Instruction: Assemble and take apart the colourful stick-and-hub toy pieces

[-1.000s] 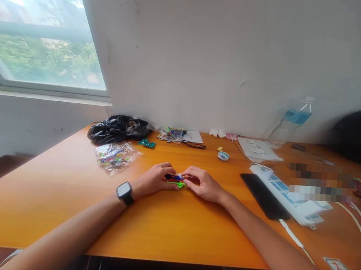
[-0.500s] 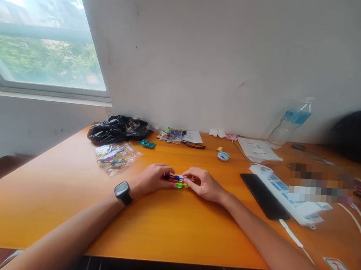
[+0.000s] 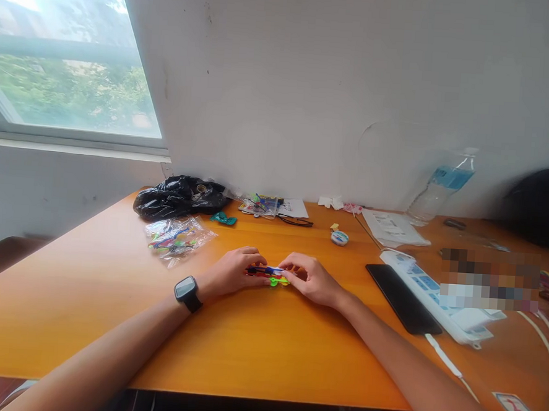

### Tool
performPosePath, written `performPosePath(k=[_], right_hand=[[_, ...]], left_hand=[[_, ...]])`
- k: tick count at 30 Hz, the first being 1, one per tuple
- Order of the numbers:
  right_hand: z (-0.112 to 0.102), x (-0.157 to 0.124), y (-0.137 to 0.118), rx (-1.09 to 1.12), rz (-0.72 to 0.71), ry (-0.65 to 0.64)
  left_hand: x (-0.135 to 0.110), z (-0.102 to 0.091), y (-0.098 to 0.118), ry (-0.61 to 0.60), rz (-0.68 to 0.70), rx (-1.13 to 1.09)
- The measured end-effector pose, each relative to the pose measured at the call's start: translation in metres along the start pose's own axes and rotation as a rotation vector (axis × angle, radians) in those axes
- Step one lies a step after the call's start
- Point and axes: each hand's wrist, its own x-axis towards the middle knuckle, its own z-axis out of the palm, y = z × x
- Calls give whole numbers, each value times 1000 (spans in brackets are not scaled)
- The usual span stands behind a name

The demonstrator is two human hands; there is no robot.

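Left hand: the left hand (image 3: pixel 233 271) lies low on the table, its fingers curled and closed on the left end of the small cluster of blue, red, black and green plastic pieces (image 3: pixel 269 274).
Right hand: the right hand (image 3: pixel 314 281) has its fingertips pinched shut on the cluster's right end.
Cluster's place: between both hands, resting on the orange wooden table (image 3: pixel 256 347), mid-table and near the front.
Wrist: a black smartwatch (image 3: pixel 188 292) on the left arm.
Nearby: a clear plastic bag of coloured pieces (image 3: pixel 177 237) sits behind and left of the left hand; a black phone (image 3: pixel 403 298) and a white power strip (image 3: pixel 436 296) lie to the right, well apart.
Handling: the pieces look small, light and slippery, so I judge it best to keep them braced against the table, grip close to where they meet, and press gently.
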Motion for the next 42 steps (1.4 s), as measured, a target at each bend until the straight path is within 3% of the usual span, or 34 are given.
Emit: performPosePath(k=[10, 14, 21, 26, 28, 31, 33, 35, 38, 42], right_hand=[[-3, -1, -1, 36, -4, -60], [-5, 0, -2, -2, -15, -36], [-30, 2, 12, -176, -9, 112], [-39, 2, 29, -291, 60, 95], [-38, 3, 32, -316, 57, 70], [-35, 4, 34, -346, 43, 58], [-34, 5, 34, -374, 35, 51], [-33, 5, 34, -399, 24, 39], [-33, 5, 34, -418, 17, 28], [-32, 7, 36, -420, 24, 40]], left_hand=[[0, 3, 1, 23, 21, 33], [0, -5, 4, 66, 36, 80], [4, -31, -3, 336, -36, 182], [14, -60, -18, 590, -170, 58], [23, -78, -28, 649, -250, 15], [44, -111, -53, 584, -347, -32], [63, -129, -75, 648, -471, -97], [82, -141, -99, 629, -646, -213], [108, -139, -132, 486, -795, -336], [132, -117, -160, 448, -849, -227]])
